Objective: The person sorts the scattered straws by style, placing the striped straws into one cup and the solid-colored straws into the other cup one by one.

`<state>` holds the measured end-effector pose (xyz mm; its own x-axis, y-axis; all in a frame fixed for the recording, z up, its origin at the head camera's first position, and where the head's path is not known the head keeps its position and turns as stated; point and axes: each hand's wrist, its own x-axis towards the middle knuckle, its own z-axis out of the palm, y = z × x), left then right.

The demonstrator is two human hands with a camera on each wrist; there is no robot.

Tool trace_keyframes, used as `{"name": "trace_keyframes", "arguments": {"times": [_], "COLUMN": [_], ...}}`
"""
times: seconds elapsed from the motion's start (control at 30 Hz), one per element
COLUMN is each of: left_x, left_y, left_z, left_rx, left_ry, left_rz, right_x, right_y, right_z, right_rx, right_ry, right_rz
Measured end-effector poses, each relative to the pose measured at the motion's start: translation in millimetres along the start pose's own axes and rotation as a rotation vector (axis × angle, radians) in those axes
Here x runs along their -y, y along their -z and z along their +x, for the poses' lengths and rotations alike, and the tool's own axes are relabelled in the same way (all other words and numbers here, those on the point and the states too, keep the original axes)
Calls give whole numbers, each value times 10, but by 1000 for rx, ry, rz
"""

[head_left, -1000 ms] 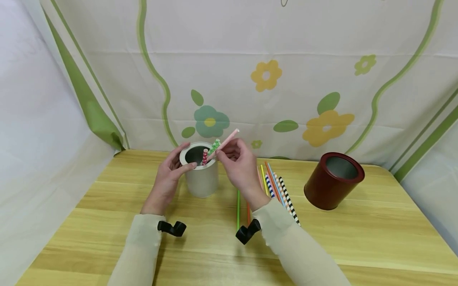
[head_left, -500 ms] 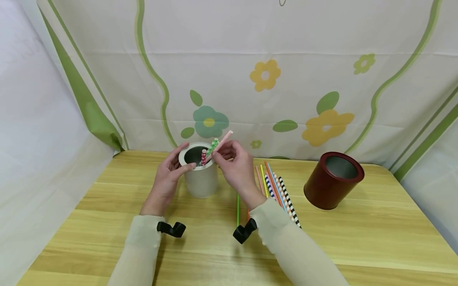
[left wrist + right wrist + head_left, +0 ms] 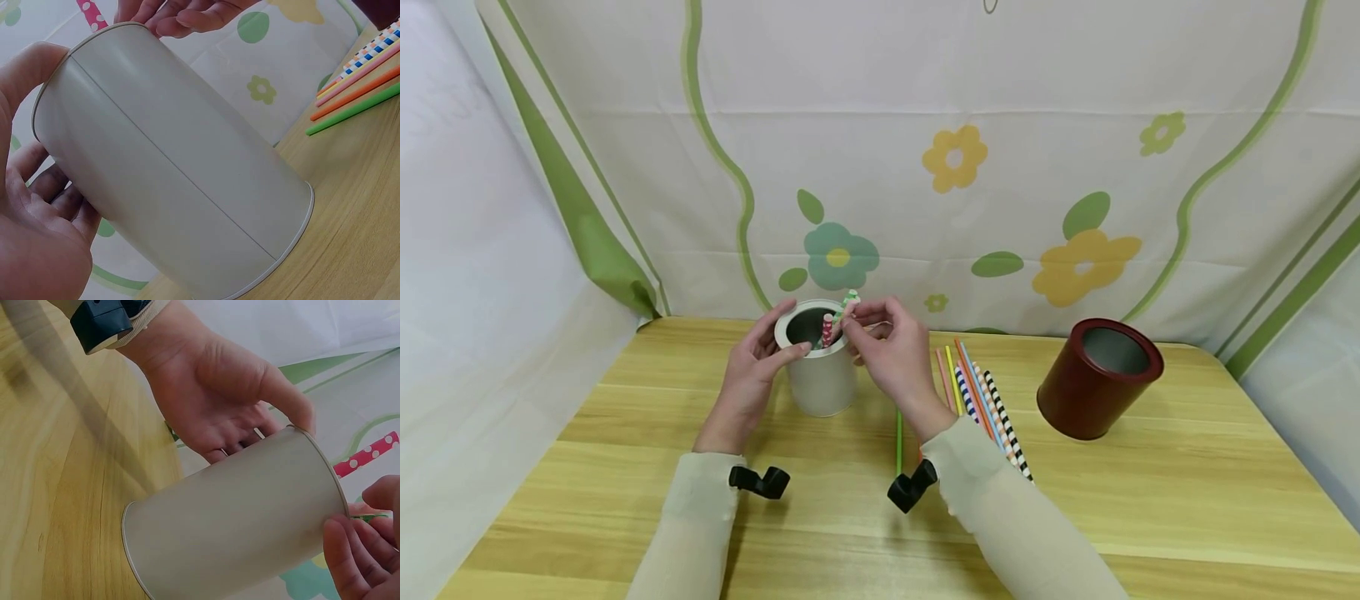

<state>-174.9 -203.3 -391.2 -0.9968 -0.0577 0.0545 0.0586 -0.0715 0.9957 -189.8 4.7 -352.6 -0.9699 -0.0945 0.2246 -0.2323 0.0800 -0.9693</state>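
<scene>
A cream can (image 3: pixel 823 385) stands on the wooden table, and my left hand (image 3: pixel 751 379) grips it by the rim, thumb at the front and fingers round the far left side. Two patterned paper straws lean inside: a red one with white dots (image 3: pixel 827 330) and a green-and-white one (image 3: pixel 852 296). At the can's right rim my right hand (image 3: pixel 895 358) pinches a pink straw (image 3: pixel 847 311), which slants down into the can; little of it shows above the fingers. The left wrist view shows the can's seamed side (image 3: pixel 175 162) filling the middle.
Several loose straws lie right of the can, among them a black-and-white striped one (image 3: pixel 1000 408), a yellow one (image 3: pixel 952 379) and a green one (image 3: pixel 899 442), partly under my right arm. Farther right is a dark red can (image 3: pixel 1086 392). A flowered cloth (image 3: pixel 880 183) hangs behind.
The pink straw has gone lower into the cream can, its top sinking toward my right fingers. My right hand has shifted slightly left; my left hand keeps its hold on the can.
</scene>
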Motion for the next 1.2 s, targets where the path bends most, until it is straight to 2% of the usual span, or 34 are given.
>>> {"name": "trace_keyframes", "arguments": {"times": [0.37, 0.53, 0.77, 1.0, 1.2], "left_x": [8, 12, -6, -3, 0], "left_y": [1, 4, 14, 32, 28], "left_z": [2, 0, 0, -4, 8], "left_rx": [-6, -10, -10, -12, -5], "left_ry": [9, 11, 20, 21, 13], "left_rz": [-16, -11, -1, -2, 0], "right_x": [3, -20, -96, -193, -333], "right_y": [20, 91, 298, 545, 773], "right_z": [-34, -82, -178, -261, -317], "right_rx": [18, -4, -67, -138, -186], "right_ry": [-17, -30, -36, -60, -131], "right_rz": [24, 34, 30, 99, 40]}}
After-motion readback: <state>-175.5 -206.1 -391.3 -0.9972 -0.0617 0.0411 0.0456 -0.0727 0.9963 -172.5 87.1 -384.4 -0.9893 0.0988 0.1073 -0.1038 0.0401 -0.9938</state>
